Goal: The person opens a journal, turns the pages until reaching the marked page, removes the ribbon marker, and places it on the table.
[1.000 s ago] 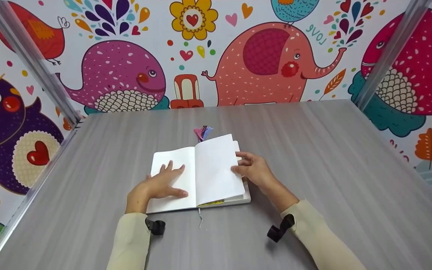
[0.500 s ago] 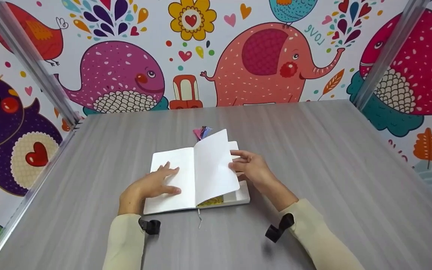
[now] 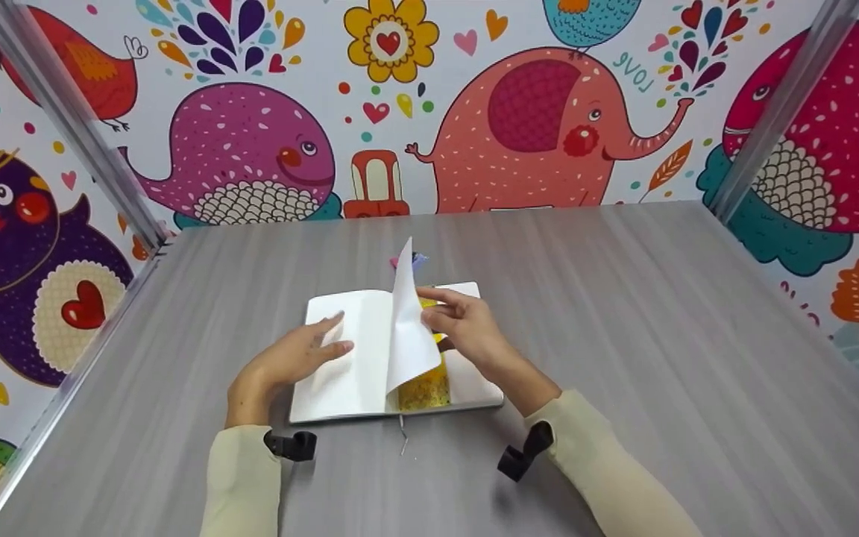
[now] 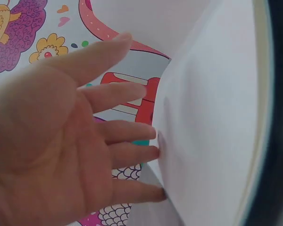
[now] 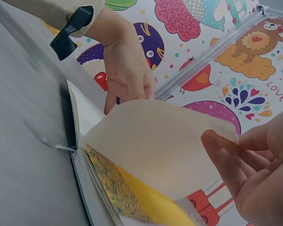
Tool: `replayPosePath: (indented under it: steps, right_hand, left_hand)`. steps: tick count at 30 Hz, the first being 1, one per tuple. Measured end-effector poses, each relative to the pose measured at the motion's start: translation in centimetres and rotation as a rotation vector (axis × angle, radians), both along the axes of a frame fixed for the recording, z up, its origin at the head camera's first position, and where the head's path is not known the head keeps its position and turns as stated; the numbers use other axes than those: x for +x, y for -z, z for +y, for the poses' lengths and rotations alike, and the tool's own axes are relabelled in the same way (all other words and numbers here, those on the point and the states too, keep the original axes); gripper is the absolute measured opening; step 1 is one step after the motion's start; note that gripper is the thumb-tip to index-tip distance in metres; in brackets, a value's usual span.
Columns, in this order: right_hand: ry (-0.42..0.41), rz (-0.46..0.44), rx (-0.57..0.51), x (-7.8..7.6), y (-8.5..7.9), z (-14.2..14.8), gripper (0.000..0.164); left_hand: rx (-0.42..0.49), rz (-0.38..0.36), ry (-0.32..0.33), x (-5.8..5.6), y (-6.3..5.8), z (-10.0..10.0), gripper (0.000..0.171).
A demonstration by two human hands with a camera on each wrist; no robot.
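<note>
An open notebook [image 3: 340, 399] with blank white pages lies on the table. My right hand [image 3: 478, 332] pinches the outer edge of one page [image 3: 408, 347], which stands steeply up from the spine. In the right wrist view, fingertips [image 5: 209, 136] press one face of that page. Beneath the page, a yellow piece with a speckled end [image 3: 423, 391] shows on the right side of the notebook. My left hand [image 3: 280, 365] is over the left page, fingers spread and extended. Its fingertips are right at the paper in the left wrist view.
A small pink-and-blue thing [image 3: 420, 261] lies behind the notebook, partly hidden by the raised page. A thin ribbon [image 3: 403, 436] trails from the spine onto the grey table [image 3: 623, 335]. Printed cartoon walls [image 3: 385, 112] stand behind and beside the table.
My right hand has moved left, lifting the page from nearly flat to steeply upright and uncovering more of the yellow piece. My left hand has shifted toward the notebook's left edge.
</note>
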State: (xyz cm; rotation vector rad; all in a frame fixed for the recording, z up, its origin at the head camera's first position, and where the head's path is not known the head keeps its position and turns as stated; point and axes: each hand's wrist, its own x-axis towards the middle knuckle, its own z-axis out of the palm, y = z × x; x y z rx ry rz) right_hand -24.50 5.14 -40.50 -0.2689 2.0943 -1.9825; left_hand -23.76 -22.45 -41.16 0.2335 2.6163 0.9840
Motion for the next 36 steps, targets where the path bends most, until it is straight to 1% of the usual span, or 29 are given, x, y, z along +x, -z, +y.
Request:
replayPosePath:
  steps: [3, 6, 9, 11, 14, 18, 22, 25, 28, 31, 36]
  right_hand:
    - [-0.06, 0.035, -0.007, 0.1, 0.1, -0.6, 0.044]
    - [-0.098, 0.071, 0.0, 0.4, 0.4, -1.2, 0.046]
    - [-0.127, 0.1, 0.056, 0.8, 0.7, -1.7, 0.049]
    - [-0.161, 0.126, 0.102, 1.1, 0.9, -2.0, 0.051]
    - [-0.219, 0.167, 0.194, 1.5, 1.2, -2.4, 0.052]
    - [-0.27, 0.216, 0.353, 1.9, 1.6, -2.6, 0.051]
    - [-0.332, 0.317, 0.558, 2.2, 2.1, -2.5, 0.054]
    - [-0.38, 0.401, 0.706, 2.2, 2.4, -2.4, 0.057]
    - [-0.406, 0.431, 0.825, 2.4, 2.7, -2.4, 0.059]
    - [-0.427, 0.444, 0.904, 2.7, 3.0, -2.6, 0.06]
    - [-0.447, 0.454, 1.021, 3.0, 3.5, -3.0, 0.06]
  left_hand:
    - [0.032, -0.001, -0.041, 0.0, -0.2, -0.1, 0.075]
    - [0.06, 0.013, -0.065, 0.0, -0.4, -0.2, 0.077]
    - [0.139, 0.023, -0.081, -0.1, -0.5, -0.4, 0.076]
    - [0.198, 0.038, -0.092, -0.1, -0.7, -0.6, 0.074]
    - [0.268, 0.064, -0.093, -0.1, -0.9, -1.0, 0.072]
    - [0.317, 0.073, -0.085, 0.0, -1.1, -1.6, 0.073]
    - [0.378, 0.076, -0.069, 0.4, -1.2, -2.0, 0.074]
    - [0.406, 0.092, -0.063, 0.7, -1.4, -2.0, 0.072]
    - [0.402, 0.118, -0.061, 0.6, -1.7, -1.9, 0.07]
    - [0.371, 0.143, -0.076, 0.6, -2.0, -1.7, 0.069]
    - [0.27, 0.131, -0.119, 0.6, -2.3, -1.3, 0.074]
